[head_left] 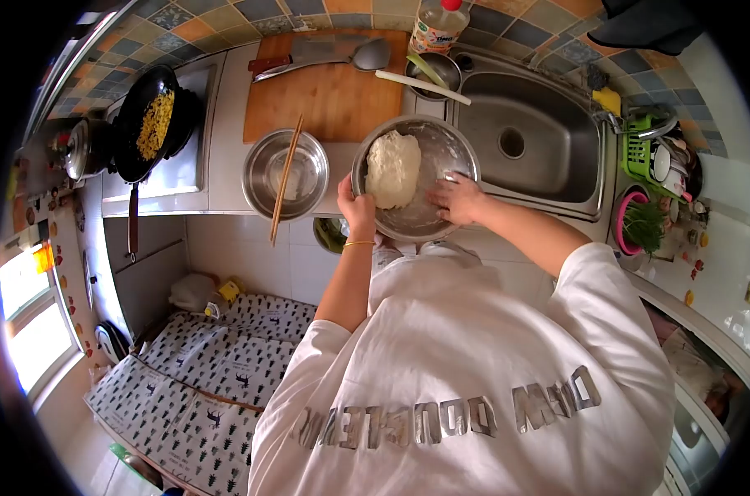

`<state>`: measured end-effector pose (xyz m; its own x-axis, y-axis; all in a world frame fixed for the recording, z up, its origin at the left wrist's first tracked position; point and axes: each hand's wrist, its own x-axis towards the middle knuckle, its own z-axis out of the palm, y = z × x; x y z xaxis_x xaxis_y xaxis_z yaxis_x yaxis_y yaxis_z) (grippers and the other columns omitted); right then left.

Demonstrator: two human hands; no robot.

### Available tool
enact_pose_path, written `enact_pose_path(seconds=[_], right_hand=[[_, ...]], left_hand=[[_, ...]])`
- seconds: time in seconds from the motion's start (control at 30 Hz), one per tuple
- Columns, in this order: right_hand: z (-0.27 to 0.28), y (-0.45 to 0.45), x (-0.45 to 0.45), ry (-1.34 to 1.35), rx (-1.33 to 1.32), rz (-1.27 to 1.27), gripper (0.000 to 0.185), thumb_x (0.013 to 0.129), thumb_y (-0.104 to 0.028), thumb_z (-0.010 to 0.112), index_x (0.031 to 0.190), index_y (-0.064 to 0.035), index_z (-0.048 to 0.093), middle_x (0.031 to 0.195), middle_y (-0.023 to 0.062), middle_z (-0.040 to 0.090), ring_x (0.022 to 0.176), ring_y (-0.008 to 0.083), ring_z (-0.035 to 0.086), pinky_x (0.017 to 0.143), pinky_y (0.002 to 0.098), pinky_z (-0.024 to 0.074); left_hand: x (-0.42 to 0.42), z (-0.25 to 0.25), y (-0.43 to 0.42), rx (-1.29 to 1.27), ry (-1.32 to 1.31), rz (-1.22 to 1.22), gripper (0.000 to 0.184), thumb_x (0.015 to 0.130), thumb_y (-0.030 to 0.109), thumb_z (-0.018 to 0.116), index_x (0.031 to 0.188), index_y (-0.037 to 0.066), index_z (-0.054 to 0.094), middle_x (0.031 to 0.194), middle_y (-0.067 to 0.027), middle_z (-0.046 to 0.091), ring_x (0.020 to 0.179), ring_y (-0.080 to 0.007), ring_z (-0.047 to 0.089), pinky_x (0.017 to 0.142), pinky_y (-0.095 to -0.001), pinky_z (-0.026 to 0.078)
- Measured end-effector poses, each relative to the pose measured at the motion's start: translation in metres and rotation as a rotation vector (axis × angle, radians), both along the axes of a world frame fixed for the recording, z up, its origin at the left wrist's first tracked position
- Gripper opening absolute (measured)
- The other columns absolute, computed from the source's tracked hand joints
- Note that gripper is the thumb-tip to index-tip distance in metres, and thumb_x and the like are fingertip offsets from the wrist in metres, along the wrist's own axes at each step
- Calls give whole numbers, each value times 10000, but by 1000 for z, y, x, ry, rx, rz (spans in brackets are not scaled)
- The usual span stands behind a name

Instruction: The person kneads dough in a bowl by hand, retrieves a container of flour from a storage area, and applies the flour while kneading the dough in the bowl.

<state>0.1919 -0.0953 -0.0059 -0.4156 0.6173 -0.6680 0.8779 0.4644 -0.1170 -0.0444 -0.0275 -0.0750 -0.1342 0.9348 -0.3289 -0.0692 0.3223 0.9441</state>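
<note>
head view: i see the bench [226, 169], a wooden board [325, 107] along its back edge. at its front edge, left of the sink [507, 103], sits the large bowl [443, 151]; a smaller bowl [264, 165] stands near its left. the dough [393, 169] lies inside the large bowl's left wall. my left hand [357, 207] clamps that rim; my right hand [459, 198], fingers apart, is inside. chopsticks [287, 178] cross the smaller bowl.

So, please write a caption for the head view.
Left hand gripping a metal bowl, right hand inside it beside pale dough.
</note>
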Motion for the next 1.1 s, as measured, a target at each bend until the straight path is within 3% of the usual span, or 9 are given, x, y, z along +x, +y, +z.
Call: enact_pose_path(seconds=[0.17, 0.37, 0.43, 0.53, 0.63, 0.77, 0.9, 1.03, 1.1], right_hand=[[-13, 38, 11, -220, 219, 137, 570, 981, -399, 298, 1509, -200, 213, 1574, -66, 187, 1440, 131, 159, 1177, 391, 50], [-19, 7, -30, 44, 196, -310, 720, 865, -364, 477, 1454, 3, 288, 1541, 168, 226, 1437, 261, 185, 1176, 363, 129], [2, -3, -36, 150, -35, -377, 683, 903, -364, 437, 1455, 7, 282, 1544, 162, 220, 1436, 262, 192, 1172, 373, 147], [-5, -18, -46, 141, -251, -263, 581, 992, -389, 226, 1489, -90, 251, 1581, 81, 145, 1457, 200, 127, 1180, 375, 86], [-12, -9, -27, 61, -201, -87, 581, 994, -422, 221, 1490, -121, 261, 1583, 24, 159, 1452, 157, 145, 1178, 382, 77], [-12, 23, -1, -127, 182, 37, 569, 977, -415, 331, 1481, -153, 294, 1548, -39, 266, 1416, 99, 213, 1170, 374, 96], [0, 35, -2, -139, 289, -41, 563, 960, -367, 369, 1463, -119, 328, 1539, 10, 284, 1424, 139, 204, 1174, 379, 97], [6, 1, -34, -32, -33, -105, 602, 949, -354, 364, 1484, -93, 277, 1561, 88, 217, 1449, 201, 154, 1176, 387, 106], [-13, -22, -41, 249, -30, -158, 584, 938, -366, 416, 1439, -72, 363, 1514, 96, 316, 1408, 202, 268, 1170, 386, 165]], left_hand=[[1, 18, 1, -147, -97, 18, 572, 674, -188, 421, 1182, 18, 584, 946, -54, 634, 675, -98, 541, 516, -210, 391], [3, 20, 0, -123, -83, 43, 569, 673, -177, 427, 1187, 11, 580, 962, -58, 632, 673, -106, 541, 498, -219, 388], [5, 31, -3, -142, -115, 64, 578, 666, -178, 426, 1190, 11, 580, 977, -61, 631, 699, -114, 551, 508, -224, 399], [6, 24, 1, -119, -91, 38, 585, 657, -180, 426, 1188, 8, 583, 999, -67, 629, 733, -124, 565, 522, -226, 413], [-1, 16, -2, -89, -47, 26, 577, 658, -181, 425, 1178, 8, 591, 1000, -68, 633, 729, -127, 569, 511, -224, 413], [0, 12, 2, -111, -78, 17, 563, 658, -184, 427, 1159, 8, 599, 986, -62, 635, 709, -124, 566, 488, -224, 404], [0, 16, 0, -126, -126, 24, 557, 658, -188, 426, 1148, 8, 603, 968, -55, 635, 681, -115, 550, 476, -224, 394], [-1, 10, 0, -96, -86, 42, 545, 664, -187, 425, 1137, 12, 609, 948, -50, 636, 643, -105, 529, 468, -221, 382], [1, 3, 0, -64, -63, 26, 541, 669, -186, 423, 1136, 13, 609, 938, -49, 637, 634, -102, 524, 466, -221, 378]])
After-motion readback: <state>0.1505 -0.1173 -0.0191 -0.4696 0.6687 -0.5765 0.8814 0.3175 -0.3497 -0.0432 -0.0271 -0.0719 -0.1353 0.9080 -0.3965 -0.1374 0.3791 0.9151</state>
